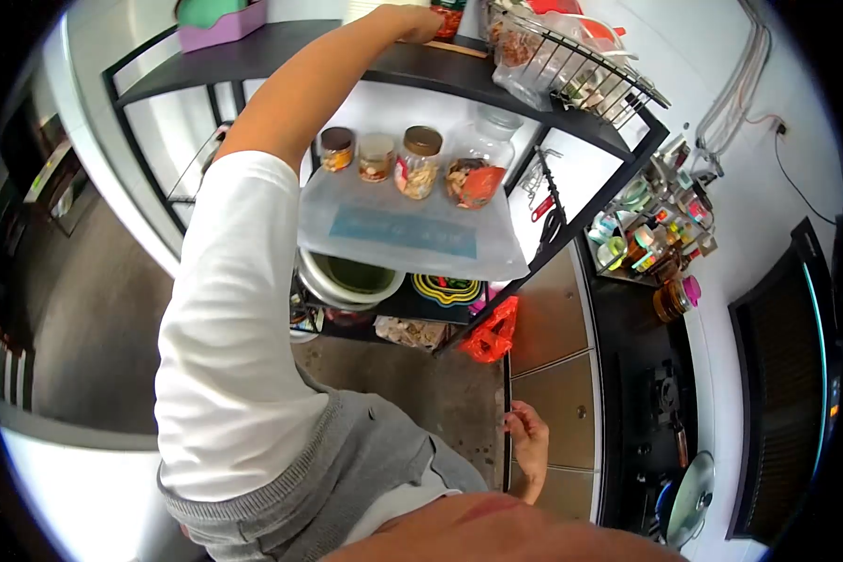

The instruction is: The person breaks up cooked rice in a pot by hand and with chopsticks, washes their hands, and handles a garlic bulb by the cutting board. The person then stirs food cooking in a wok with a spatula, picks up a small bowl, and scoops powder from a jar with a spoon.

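My left hand (410,21) reaches up to the top shelf, beside a jar with red contents (450,19). Its fingers are partly hidden at the top edge, so I cannot tell whether it grips the jar. A thin wooden strip (457,49) lies just below that hand. My right hand (526,431) hangs low by the cabinet doors, its fingers loosely curved and apart, holding nothing visible. On the shelf below stand a small brown-lidded jar (337,150), a pale-lidded jar (377,157), a larger brown-lidded jar (420,164) and a clear jar (480,164).
A wire basket (581,61) holds bags at the top right. Lower down are a white pot (323,286), yellow-rimmed baskets (448,292) and a red plastic bag (492,332). Along the right runs a black counter (632,375) with bottles and a pan lid (691,501).
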`<action>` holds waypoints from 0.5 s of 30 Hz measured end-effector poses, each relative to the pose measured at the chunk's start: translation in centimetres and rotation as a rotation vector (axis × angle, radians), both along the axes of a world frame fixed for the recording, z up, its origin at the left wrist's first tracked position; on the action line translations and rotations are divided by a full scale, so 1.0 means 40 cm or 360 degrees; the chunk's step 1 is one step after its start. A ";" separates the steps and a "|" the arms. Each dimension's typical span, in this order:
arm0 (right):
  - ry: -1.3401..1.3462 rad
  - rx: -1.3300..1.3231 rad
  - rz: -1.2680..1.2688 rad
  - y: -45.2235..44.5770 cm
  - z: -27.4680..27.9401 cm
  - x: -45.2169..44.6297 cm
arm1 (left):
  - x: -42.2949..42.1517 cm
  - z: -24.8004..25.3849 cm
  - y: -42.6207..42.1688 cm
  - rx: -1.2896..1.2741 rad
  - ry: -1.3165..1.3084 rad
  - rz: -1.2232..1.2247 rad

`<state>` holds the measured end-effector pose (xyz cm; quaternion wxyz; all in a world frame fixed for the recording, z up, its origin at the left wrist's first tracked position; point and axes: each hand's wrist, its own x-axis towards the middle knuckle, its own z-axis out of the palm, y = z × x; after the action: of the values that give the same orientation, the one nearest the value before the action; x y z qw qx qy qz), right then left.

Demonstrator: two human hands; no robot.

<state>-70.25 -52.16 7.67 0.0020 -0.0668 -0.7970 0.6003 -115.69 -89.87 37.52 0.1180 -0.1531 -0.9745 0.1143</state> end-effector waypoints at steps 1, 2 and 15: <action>0.0047 0.0048 -0.0021 -0.016 -0.005 -0.004 | -0.034 -0.005 -0.002 0.0017 -0.0051 0.0006; 0.0087 0.0095 -0.0041 -0.034 -0.009 -0.009 | -0.070 -0.013 -0.007 0.0017 -0.0042 -0.0037; 0.0198 0.0373 -0.0312 -0.035 -0.002 0.041 | -0.194 0.062 -0.381 0.0754 -0.0046 -0.0798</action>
<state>-68.59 -53.55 7.61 0.1176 -0.1061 -0.8495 0.5032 -123.46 -105.13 40.01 0.1608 -0.3576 -0.9076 -0.1499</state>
